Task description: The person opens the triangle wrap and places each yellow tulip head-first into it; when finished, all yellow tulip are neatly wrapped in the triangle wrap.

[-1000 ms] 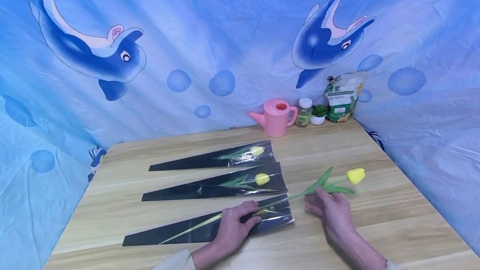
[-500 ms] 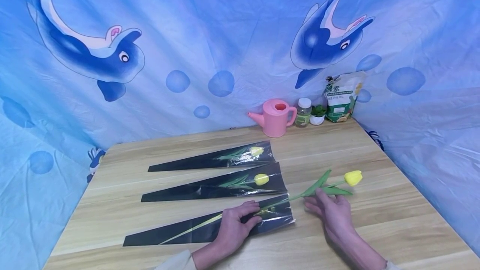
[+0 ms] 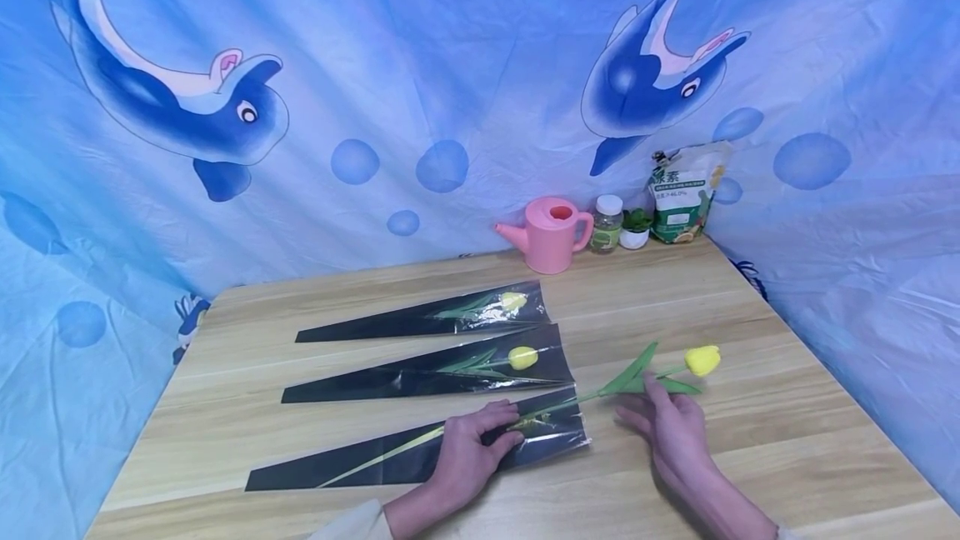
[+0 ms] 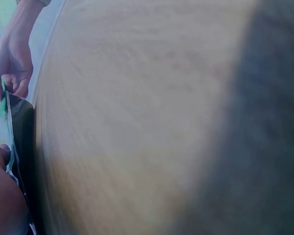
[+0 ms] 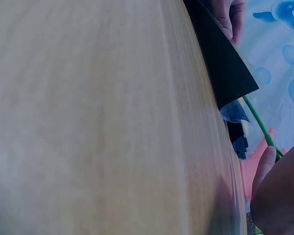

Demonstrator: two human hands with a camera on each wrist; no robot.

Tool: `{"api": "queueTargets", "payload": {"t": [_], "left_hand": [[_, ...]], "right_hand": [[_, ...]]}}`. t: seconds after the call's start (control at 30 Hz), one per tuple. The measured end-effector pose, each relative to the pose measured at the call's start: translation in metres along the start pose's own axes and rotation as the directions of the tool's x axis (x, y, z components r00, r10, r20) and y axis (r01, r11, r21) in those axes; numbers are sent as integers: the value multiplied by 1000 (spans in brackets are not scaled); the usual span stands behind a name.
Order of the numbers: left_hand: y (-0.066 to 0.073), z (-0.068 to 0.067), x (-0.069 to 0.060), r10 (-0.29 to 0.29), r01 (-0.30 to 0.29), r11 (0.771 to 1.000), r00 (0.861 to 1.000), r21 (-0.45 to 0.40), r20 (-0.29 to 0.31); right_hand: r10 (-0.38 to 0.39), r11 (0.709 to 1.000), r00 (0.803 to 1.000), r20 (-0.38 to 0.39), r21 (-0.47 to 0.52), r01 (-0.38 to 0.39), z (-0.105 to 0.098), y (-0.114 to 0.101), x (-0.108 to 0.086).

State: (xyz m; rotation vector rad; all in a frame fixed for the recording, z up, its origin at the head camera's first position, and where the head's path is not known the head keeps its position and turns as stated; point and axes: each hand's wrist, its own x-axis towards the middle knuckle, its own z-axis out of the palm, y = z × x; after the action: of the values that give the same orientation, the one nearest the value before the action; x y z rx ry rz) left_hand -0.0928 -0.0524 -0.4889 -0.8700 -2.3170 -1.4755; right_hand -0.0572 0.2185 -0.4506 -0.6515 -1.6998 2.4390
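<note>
A yellow artificial tulip (image 3: 702,361) points to the right, its stem running left into the mouth of the nearest black-and-clear flower sleeve (image 3: 345,458). My right hand (image 3: 678,432) pinches the tulip around its green leaves, just below the bloom. In the right wrist view the thumb lies against the green stem (image 5: 257,116). My left hand (image 3: 468,448) grips the sleeve near its wide end, hiding part of it. The sleeve's edge (image 5: 235,73) stands slightly raised in the right wrist view. Only part of the left hand (image 4: 5,191) shows in the left wrist view.
Two more sleeves, the middle one (image 3: 420,373) and the far one (image 3: 405,322), each hold a yellow tulip. Along the back stand a pink watering can (image 3: 550,240), a lidded jar (image 3: 607,227), a small potted plant (image 3: 635,230) and a white-green bag (image 3: 684,194).
The tulip has slid slightly left and toward the sleeve. My right hand's fingers have shifted a little along the leaves toward the bloom. The left hand stays in place.
</note>
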Motion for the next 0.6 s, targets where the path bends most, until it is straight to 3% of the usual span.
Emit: {"api": "queueTargets", "payload": {"t": [0.33,0.6], "left_hand": [[1,0,1,10,-10,1000,1000,5,3],[1,1,1,26,-26,1000,1000,4,-1]], "right_hand": [[-15,998,1000,-6,55,15,1,1,-2],[-19,999,1000,10,32,18,4,2,-6]]}}
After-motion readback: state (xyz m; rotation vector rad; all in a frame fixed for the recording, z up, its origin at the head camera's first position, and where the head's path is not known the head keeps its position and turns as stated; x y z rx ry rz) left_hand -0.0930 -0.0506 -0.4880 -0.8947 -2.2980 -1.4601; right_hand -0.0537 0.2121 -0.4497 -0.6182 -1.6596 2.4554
